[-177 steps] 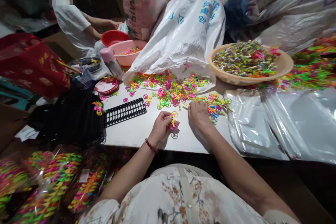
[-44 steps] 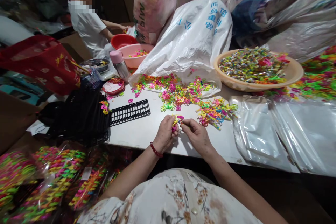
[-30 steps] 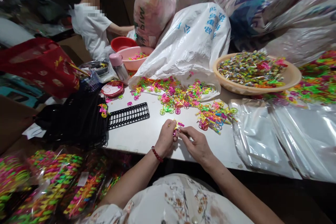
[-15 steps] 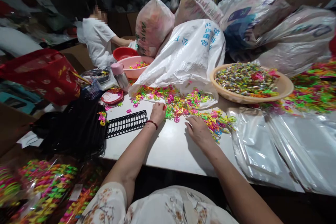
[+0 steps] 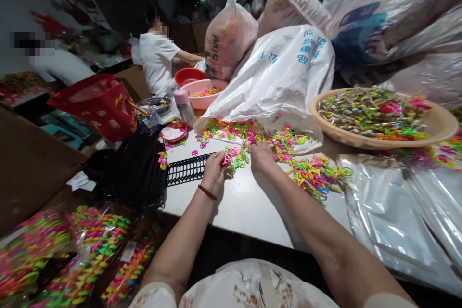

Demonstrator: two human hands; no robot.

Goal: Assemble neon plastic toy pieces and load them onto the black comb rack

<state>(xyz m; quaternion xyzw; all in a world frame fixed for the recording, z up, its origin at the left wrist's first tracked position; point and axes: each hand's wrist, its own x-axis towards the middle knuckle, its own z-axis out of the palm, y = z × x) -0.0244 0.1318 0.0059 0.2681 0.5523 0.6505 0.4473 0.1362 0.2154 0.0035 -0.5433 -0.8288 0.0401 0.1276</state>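
Note:
My left hand [image 5: 215, 173], with a beaded bracelet at the wrist, pinches a small pink plastic piece [image 5: 226, 159] beside the right end of a black slotted rack [image 5: 186, 169]. My right hand [image 5: 263, 158] is at the near edge of a heap of small bright plastic pieces [image 5: 285, 142], some with round wheel shapes. Its fingers are bent down and closed among the pieces; what they hold is hidden. More coloured pieces [image 5: 317, 175] lie to the right of this hand. The heap spreads from the mouth of a white woven sack [image 5: 281, 72].
A wide beige basin [image 5: 442, 125] of small wrapped items stands at the right, behind clear plastic bags [image 5: 386, 211]. Black racks [image 5: 133, 173] are stacked left, near a red basket [image 5: 175, 139] and a flask [image 5: 184, 108]. Two people [image 5: 157, 62] work beyond.
The view has turned left. My left hand has drawn back from the heap toward the rack with a pink piece. My right hand has moved forward and left into the heap.

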